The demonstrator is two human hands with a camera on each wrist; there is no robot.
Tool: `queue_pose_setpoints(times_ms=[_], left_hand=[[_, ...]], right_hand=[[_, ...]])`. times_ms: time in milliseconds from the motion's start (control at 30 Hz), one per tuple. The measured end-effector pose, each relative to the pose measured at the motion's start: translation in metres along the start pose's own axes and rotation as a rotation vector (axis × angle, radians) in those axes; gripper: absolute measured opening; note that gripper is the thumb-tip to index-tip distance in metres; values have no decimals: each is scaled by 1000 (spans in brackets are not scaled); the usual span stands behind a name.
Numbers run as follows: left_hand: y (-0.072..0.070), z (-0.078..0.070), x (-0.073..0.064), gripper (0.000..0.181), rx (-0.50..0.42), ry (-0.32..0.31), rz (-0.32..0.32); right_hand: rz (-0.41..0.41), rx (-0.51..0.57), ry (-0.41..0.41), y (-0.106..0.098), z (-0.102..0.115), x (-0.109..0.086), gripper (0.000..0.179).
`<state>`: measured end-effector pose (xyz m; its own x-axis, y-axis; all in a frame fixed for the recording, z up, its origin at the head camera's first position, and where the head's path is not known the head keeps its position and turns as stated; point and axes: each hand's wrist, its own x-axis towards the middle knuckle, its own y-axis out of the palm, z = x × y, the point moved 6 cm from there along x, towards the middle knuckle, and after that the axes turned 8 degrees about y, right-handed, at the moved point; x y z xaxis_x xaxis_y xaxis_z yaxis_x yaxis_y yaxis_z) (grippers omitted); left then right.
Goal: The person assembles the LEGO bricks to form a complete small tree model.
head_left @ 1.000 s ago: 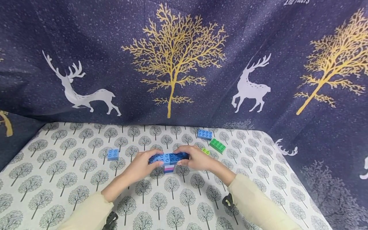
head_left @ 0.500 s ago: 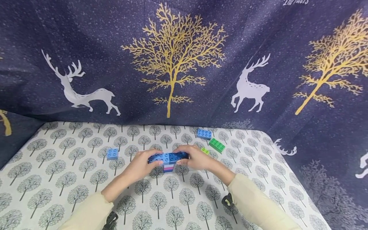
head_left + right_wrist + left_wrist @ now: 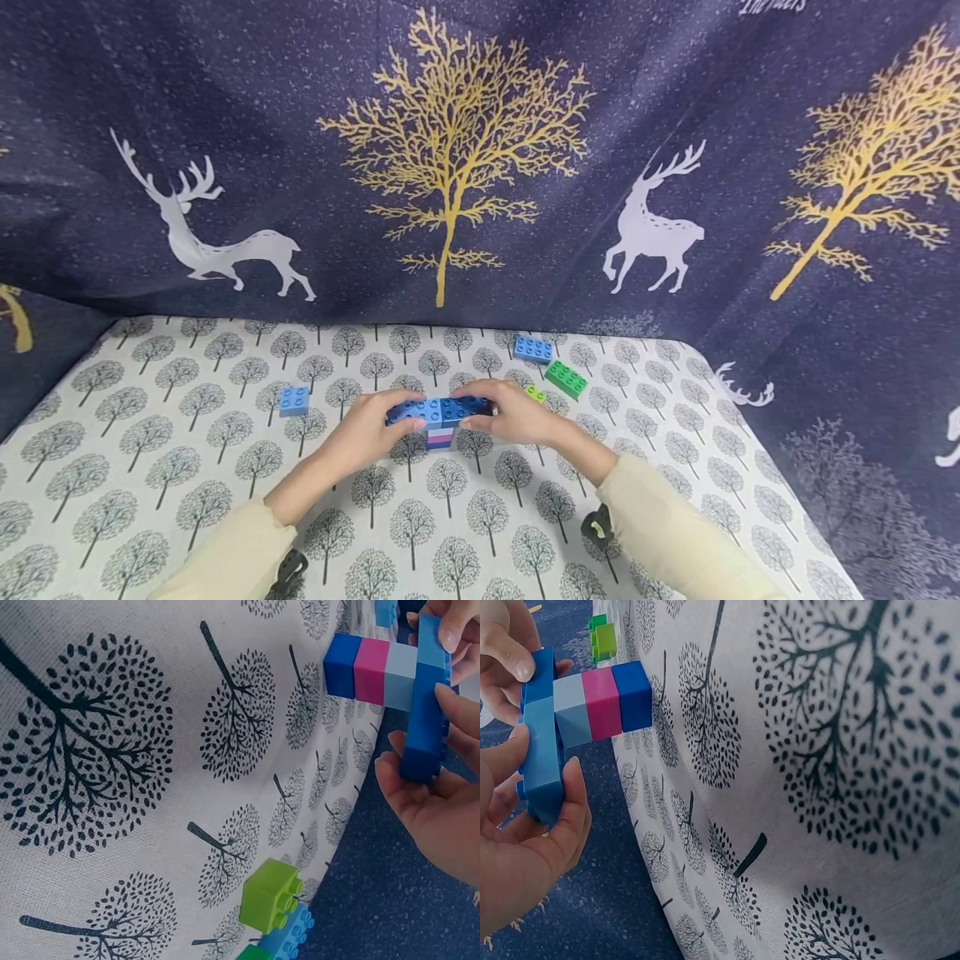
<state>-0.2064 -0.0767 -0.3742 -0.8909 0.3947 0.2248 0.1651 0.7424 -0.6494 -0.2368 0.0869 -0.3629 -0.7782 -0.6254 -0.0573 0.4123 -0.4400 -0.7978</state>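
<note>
A short column stands upright on the cloth, made of a dark blue block (image 3: 635, 696), a pink block (image 3: 601, 705) and a pale blue block (image 3: 571, 714). Two long studded bricks lie end to end across its top, forming a T. My left hand (image 3: 365, 431) grips the outer end of the lighter blue brick (image 3: 541, 754), thumb on the near side. At the other end, my right hand (image 3: 516, 412) holds the darker blue brick (image 3: 424, 724) between thumb and fingers. The bricks' outer ends are partly hidden by the hands in the head view.
A small blue brick (image 3: 294, 402) lies to the left. Beyond the right hand are a lime green brick (image 3: 270, 895), a green brick (image 3: 566, 379) and a blue brick (image 3: 533, 349). A dark curtain (image 3: 525, 275) hangs behind the tree-patterned tablecloth (image 3: 225, 467).
</note>
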Motion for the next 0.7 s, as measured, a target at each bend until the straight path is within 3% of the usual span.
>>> queue_pose_setpoints(times_ms=[233, 700], left_hand=[[-1, 0, 0, 39, 4, 6, -4], [0, -2, 0, 39, 1, -5, 4]], right_hand=[[-16, 60, -30, -19, -10, -3, 43], [-96, 75, 106, -56, -64, -22, 43]])
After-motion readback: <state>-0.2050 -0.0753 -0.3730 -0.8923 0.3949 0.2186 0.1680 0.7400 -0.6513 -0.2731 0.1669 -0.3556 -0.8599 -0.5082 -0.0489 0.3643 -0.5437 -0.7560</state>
